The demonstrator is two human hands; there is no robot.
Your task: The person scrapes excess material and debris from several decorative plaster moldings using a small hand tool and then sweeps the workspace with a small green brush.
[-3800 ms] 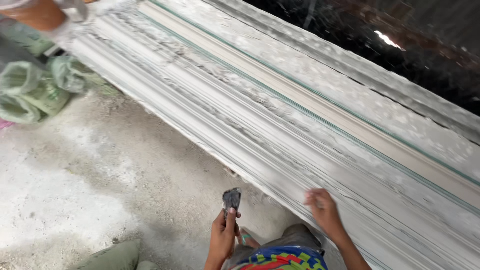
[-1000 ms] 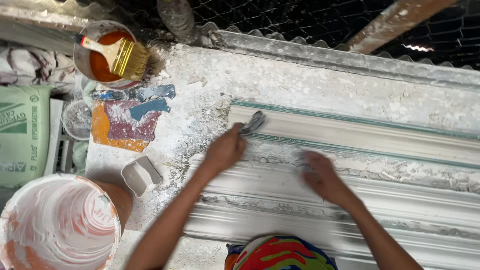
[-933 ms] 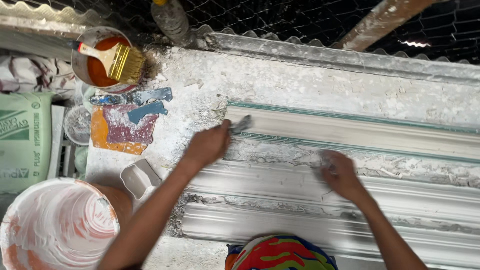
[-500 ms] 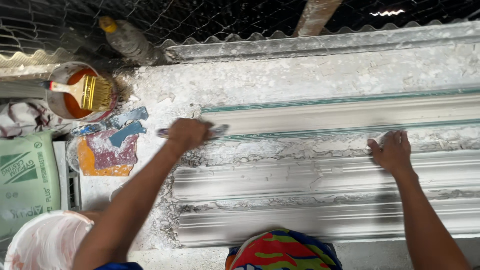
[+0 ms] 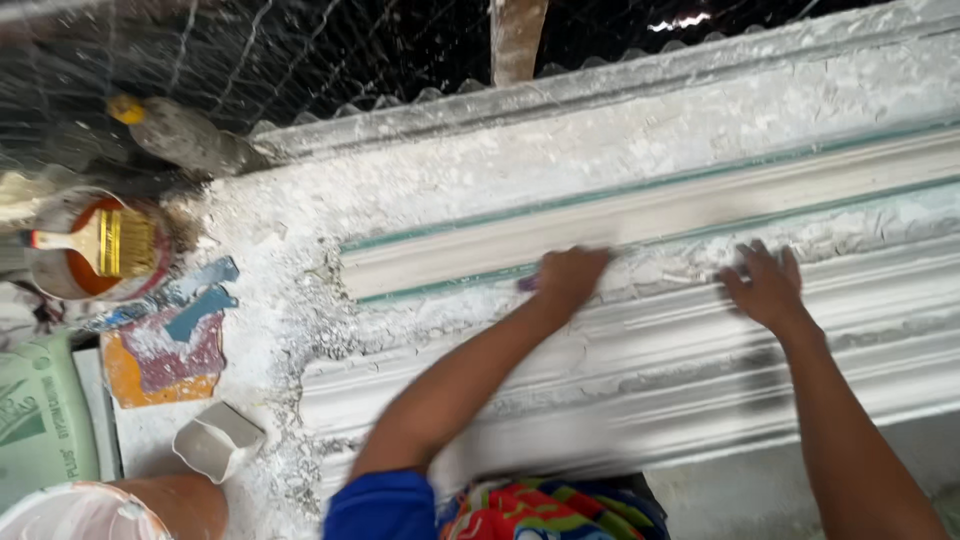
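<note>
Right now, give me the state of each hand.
Left hand: closed around a small scraping tool against the plaster moulding.
Right hand: open, fingers spread flat on the moulding.

A long workbench [image 5: 290,260] caked in white plaster dust runs across the view, and on it lie long white plaster cornice mouldings [image 5: 650,340] — ridged strips side by side along its length. Both hands rest on them. At the left end sit a pot of orange liquid [image 5: 85,270] with a paintbrush [image 5: 105,243] across it, a dusty bottle [image 5: 185,138] lying flat, some blue and orange scraps [image 5: 165,350] — and a small grey scoop [image 5: 215,440].
</note>
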